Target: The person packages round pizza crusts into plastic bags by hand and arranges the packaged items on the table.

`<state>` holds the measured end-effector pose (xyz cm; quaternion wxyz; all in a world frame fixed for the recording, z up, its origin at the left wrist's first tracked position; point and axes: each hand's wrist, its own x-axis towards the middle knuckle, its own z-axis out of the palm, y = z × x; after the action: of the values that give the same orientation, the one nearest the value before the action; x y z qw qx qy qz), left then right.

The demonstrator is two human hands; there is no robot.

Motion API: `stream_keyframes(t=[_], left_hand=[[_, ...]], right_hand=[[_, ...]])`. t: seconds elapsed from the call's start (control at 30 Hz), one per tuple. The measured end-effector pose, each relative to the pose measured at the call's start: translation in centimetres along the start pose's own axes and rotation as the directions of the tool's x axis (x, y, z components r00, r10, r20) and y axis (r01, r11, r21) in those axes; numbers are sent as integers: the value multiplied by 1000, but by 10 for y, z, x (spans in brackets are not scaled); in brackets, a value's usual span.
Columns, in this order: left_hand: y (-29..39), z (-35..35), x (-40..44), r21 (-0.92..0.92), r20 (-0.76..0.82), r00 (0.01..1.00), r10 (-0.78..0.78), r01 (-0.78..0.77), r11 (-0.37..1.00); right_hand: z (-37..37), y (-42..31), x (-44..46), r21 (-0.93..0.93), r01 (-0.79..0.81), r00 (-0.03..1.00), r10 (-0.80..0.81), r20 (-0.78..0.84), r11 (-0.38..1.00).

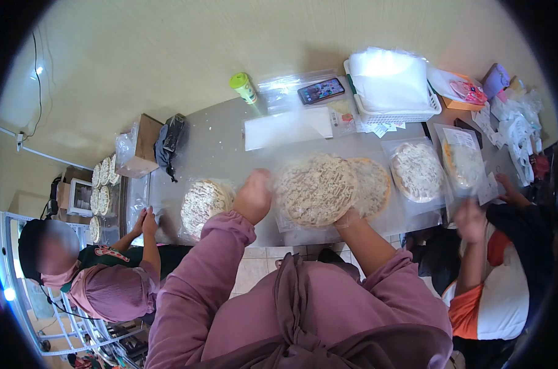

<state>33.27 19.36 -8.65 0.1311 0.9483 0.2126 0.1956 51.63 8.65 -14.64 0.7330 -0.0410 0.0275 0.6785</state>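
Observation:
A round pizza (316, 189) with pale crumbly topping lies in or on clear plastic in front of me, slightly blurred. My right hand (351, 222) reaches in at its near right edge, with the fingers hidden beneath it. Closed and blurred, my left hand (254, 195) is just left of this pizza, at the edge of the clear plastic bag (281, 220). A second topped pizza (372, 187) is partly covered by the first. Left of my left hand rests another pizza (204, 206) in clear plastic, and a bagged pizza (416, 172) lies to the right.
At the back are a white basket (394, 115) of plastic sheets, a phone (321, 91), a green-lidded can (243, 88) and a white sheet (288, 128). A cardboard box (137, 147) stands left. Co-workers' hands (145, 222) (469, 220) are on both sides; another bagged pizza (463, 161) lies right.

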Motion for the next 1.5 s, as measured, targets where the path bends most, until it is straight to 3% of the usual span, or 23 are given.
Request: stream_keyframes(t=[0.07, 0.1, 0.17, 0.4, 0.47, 0.6, 0.67, 0.7, 0.77, 0.9, 0.97, 1.0, 1.07, 1.1, 1.2, 1.27, 1.33, 1.4, 1.47, 1.5], left_hand=[[3, -5, 0, 76, 19, 953, -303, 301, 951], [-1, -3, -4, 74, 19, 953, -304, 301, 951], [-12, 3, -13, 218, 214, 910, -356, 311, 925], [34, -13, -25, 89, 249, 912, -327, 315, 945], [48, -13, -25, 63, 414, 843, -343, 350, 935], [58, -8, -32, -37, 432, 846, -312, 362, 931], [46, -8, -43, -70, 409, 845, -344, 405, 912], [43, -10, -47, -81, 417, 848, -327, 393, 916], [40, -14, -58, -76, 427, 846, -321, 387, 919], [44, -4, -76, -170, 417, 893, -168, 259, 951], [44, 3, -85, -211, 507, 861, -37, 165, 963], [43, 5, -88, -230, 510, 860, -5, 142, 963], [36, 6, -90, -247, 517, 855, 46, 97, 964], [36, 2, -87, -257, 520, 851, 72, 76, 963], [44, -17, -77, -336, 476, 874, 92, 84, 938], [48, -23, -71, -466, 434, 896, 98, 130, 875], [49, -26, -69, -489, 440, 889, 124, 121, 864], [48, -27, -68, -508, 444, 884, 145, 115, 854], [46, -26, -70, -492, 505, 849, 153, 137, 860], [44, -24, -71, -492, 498, 854, 150, 135, 860]], right_hand=[[-7, 5, -2, 128, 5, 999, -11, 45, 992], [-6, 6, -2, 126, 5, 999, -11, 44, 992], [-1, 10, -1, 111, 24, 995, -12, -103, 994], [-13, 40, 15, 91, 167, 986, -169, 14, 982], [-1, 48, 20, 69, 240, 956, -224, -188, 968], [-12, 65, 24, -41, 318, 923, -319, -214, 947], [-34, 61, 21, 25, 126, 952, -114, -285, 992], [-25, 58, 14, 20, 144, 948, -132, -291, 989], [7, 53, -1, 96, -63, 938, 92, -333, 993], [-15, 92, -2, 53, 20, 950, -2, -312, 998], [-34, 112, -4, 208, 8, 964, 48, -261, 978], [-28, 118, -4, 201, 39, 963, 17, -268, 979], [-14, 124, -4, 110, 71, 870, -8, -493, 991], [-20, 122, -4, 107, 97, 869, -31, -494, 990], [-26, 113, -9, 30, 133, 915, -111, -388, 991], [7, 89, -17, -143, 315, 855, -346, -387, 938], [-13, 54, -19, -114, 457, 834, -469, -290, 882], [-3, 11, -31, -220, 593, 761, -628, -161, 775], [16, -29, -49, -309, 651, 640, -720, -269, 694], [11, -54, -56, -324, 669, 632, -741, -226, 669]])
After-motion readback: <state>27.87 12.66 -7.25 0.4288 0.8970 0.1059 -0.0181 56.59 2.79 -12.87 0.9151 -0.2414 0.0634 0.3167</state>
